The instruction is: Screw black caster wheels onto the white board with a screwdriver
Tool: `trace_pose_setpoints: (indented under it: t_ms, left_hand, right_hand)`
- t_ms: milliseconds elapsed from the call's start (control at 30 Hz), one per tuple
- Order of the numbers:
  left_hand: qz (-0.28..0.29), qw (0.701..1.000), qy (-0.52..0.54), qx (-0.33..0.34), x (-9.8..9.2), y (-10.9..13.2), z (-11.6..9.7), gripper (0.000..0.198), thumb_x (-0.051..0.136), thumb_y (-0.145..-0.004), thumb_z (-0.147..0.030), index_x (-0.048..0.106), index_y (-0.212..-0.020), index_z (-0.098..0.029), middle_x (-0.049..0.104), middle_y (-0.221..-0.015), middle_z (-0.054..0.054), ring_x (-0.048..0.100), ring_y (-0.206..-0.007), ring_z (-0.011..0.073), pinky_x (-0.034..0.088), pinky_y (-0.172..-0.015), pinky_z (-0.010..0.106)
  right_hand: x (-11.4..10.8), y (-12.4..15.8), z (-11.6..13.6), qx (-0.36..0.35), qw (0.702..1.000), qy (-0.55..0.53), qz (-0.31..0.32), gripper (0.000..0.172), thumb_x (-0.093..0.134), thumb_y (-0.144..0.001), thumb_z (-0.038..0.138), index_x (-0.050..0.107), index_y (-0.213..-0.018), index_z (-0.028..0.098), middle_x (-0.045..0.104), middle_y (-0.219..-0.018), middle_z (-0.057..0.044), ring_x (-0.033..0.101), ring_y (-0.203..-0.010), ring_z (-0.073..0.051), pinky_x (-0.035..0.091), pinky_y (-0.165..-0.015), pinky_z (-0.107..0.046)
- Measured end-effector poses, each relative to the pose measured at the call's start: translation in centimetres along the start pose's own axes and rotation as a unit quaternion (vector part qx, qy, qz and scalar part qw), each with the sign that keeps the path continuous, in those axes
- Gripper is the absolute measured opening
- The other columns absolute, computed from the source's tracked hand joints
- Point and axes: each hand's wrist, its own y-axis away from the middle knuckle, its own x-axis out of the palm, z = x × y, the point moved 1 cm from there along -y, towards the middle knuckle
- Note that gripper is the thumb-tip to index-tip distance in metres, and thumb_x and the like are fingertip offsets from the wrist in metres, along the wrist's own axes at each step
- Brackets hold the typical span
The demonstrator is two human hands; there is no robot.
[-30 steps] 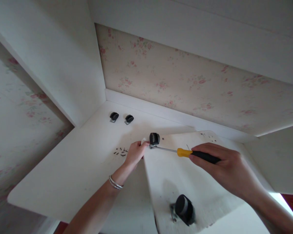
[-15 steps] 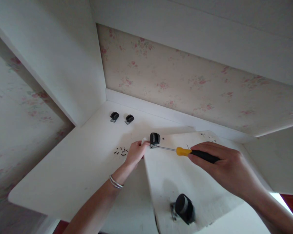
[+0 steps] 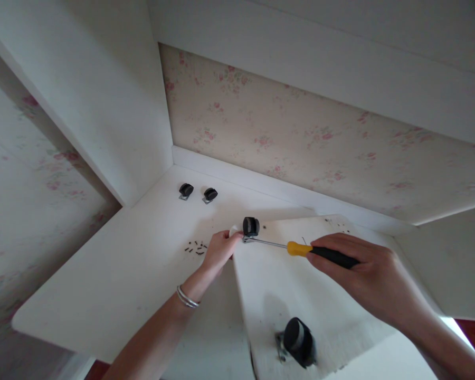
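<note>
My right hand (image 3: pixel 360 269) is closed around the black rear part of a screwdriver (image 3: pixel 300 249) with a yellow collar. The screwdriver's shaft reaches left to the metal plate of a black caster (image 3: pixel 250 226) on a white panel (image 3: pixel 309 285). My left hand (image 3: pixel 220 250) grips the panel's left edge near its corner, thumb beside the caster plate and the other fingers mostly hidden. A second black caster (image 3: pixel 300 340) stands on the panel's near part. Whether the tip sits in a screw is too small to tell.
Two loose casters, a left one (image 3: pixel 186 190) and a right one (image 3: pixel 210 195), rest on the white desktop (image 3: pixel 114 274). Several small dark screws (image 3: pixel 196 247) lie scattered left of the panel. Behind runs a floral wall (image 3: pixel 285 121); a white upright board (image 3: pixel 114 116) rises at left.
The view has shifted very slightly. Both hands keep their holds, and the screwdriver's tip stays at the caster plate, its handle a touch lower and further right in view.
</note>
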Motion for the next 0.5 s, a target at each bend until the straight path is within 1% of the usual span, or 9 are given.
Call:
trace_pose_setpoints:
  t_ms: [133,367,500]
  left_hand:
    - [0.011,1.0,-0.002,0.006,-0.09,-0.15,0.28,0.031,0.063,-0.074,-0.045,0.058,-0.062,-0.017,0.05,-0.053,-0.001,0.046,-0.049,0.012,0.028,-0.044,0.024]
    - [0.008,0.999,-0.031,0.015,-0.2,-0.42,0.61,0.034,0.063,-0.073,-0.048,0.058,-0.061,-0.017,0.048,-0.052,-0.002,0.043,-0.049,0.0119,0.024,-0.045,0.024]
    - [0.004,1.0,-0.028,0.011,-0.13,-0.34,0.53,0.033,0.064,-0.073,-0.047,0.057,-0.061,-0.017,0.047,-0.053,-0.002,0.042,-0.049,0.0115,0.023,-0.045,0.024]
  right_hand:
    - [0.09,-0.04,-0.11,-0.001,1.0,0.007,0.0,0.02,0.065,-0.083,0.048,0.074,-0.087,0.03,0.075,-0.092,0.0,0.071,-0.078,-0.021,0.057,-0.068,-0.034]
    - [0.54,-0.02,-0.46,-0.01,1.0,0.002,0.004,0.018,0.066,-0.083,0.046,0.073,-0.09,0.03,0.075,-0.096,0.001,0.07,-0.083,-0.021,0.056,-0.072,-0.033]
    - [0.48,-0.03,-0.41,-0.007,1.0,-0.004,0.002,0.018,0.067,-0.083,0.046,0.074,-0.089,0.03,0.075,-0.095,0.001,0.071,-0.082,-0.021,0.056,-0.069,-0.033]
